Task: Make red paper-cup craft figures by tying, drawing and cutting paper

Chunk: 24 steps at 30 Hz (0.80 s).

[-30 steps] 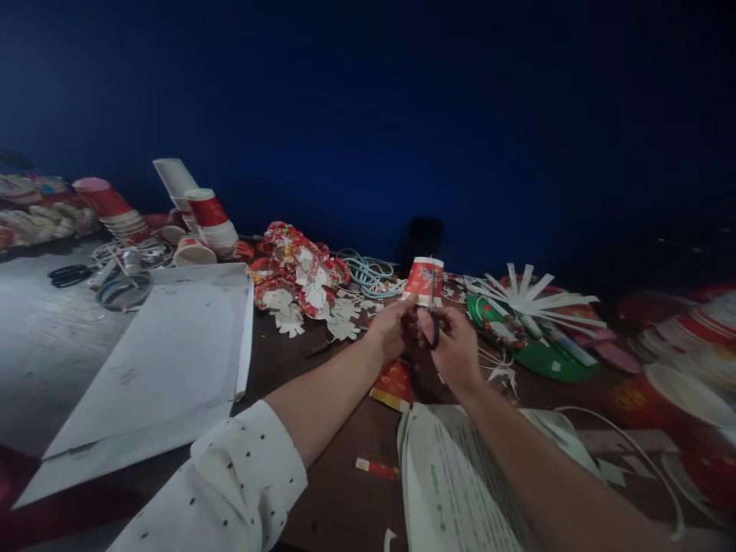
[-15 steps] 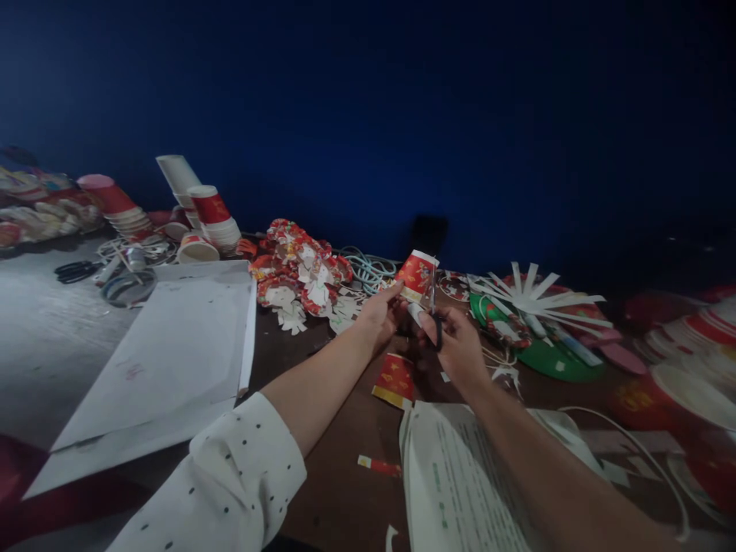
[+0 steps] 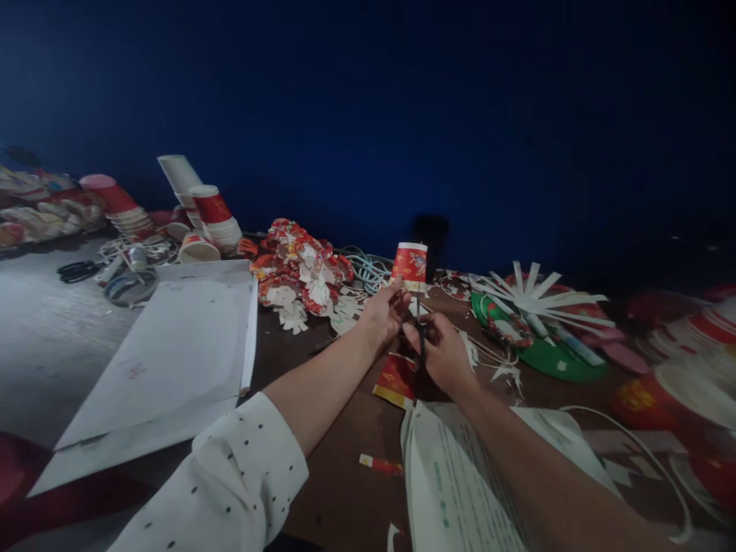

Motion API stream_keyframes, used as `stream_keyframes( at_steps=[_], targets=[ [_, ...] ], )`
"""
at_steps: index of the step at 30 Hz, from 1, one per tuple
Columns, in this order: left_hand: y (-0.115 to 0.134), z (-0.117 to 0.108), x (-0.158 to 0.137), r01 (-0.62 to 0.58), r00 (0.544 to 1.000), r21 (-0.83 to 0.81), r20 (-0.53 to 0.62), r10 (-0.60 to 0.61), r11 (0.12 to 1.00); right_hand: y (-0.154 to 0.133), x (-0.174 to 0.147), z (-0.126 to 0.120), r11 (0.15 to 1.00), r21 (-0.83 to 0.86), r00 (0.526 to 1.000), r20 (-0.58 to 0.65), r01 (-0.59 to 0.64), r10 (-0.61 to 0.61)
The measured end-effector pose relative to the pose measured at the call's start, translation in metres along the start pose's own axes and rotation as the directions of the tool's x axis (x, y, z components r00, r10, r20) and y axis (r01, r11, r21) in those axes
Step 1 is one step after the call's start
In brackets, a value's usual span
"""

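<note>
OK, head view: left hand (image 3: pixel 382 318) pinches the printed red paper cup (image 3: pixel 407 264), held up over the brown table (image 3: pixel 333 483). Right hand (image 3: pixel 447 354) grips black-handled scissors (image 3: pixel 422 333), blades up at the cup's lower edge; I can't tell if they touch. At left I see nested paper cups (image 3: pixel 221 228), one tipped cup (image 3: pixel 197 250) beside them. Green plate (image 3: pixel 552 365) carries a patterned scrap (image 3: pixel 509 328). Far-right cup (image 3: pixel 641 397): contents too blurred for me.
</note>
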State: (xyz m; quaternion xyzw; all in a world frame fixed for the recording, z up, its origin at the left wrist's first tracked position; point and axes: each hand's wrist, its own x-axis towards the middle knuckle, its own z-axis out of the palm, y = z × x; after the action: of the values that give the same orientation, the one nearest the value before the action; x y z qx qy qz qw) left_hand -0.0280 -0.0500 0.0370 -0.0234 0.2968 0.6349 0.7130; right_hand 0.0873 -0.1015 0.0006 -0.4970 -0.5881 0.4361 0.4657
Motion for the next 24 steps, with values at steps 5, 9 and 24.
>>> stream_keyframes(
  at_steps=[5, 9, 24],
  targets=[
    [-0.005, -0.002, 0.0, 0.008, 0.997, 0.055, 0.073, -0.012, 0.998, -0.003, 0.001, -0.001, 1.0, 0.013, 1.0, -0.027, -0.001, 0.001],
    [-0.007, -0.004, 0.002, 0.034, 0.997, 0.059, 0.068, -0.038, 0.998, -0.006, 0.0, -0.001, 0.999, -0.047, 0.998, -0.055, 0.02, -0.023],
    [-0.012, -0.007, -0.002, 0.137, 0.983, 0.175, 0.099, -0.156, 0.975, -0.009, -0.001, -0.002, 0.985, -0.154, 0.989, -0.118, 0.075, -0.093]
  ],
)
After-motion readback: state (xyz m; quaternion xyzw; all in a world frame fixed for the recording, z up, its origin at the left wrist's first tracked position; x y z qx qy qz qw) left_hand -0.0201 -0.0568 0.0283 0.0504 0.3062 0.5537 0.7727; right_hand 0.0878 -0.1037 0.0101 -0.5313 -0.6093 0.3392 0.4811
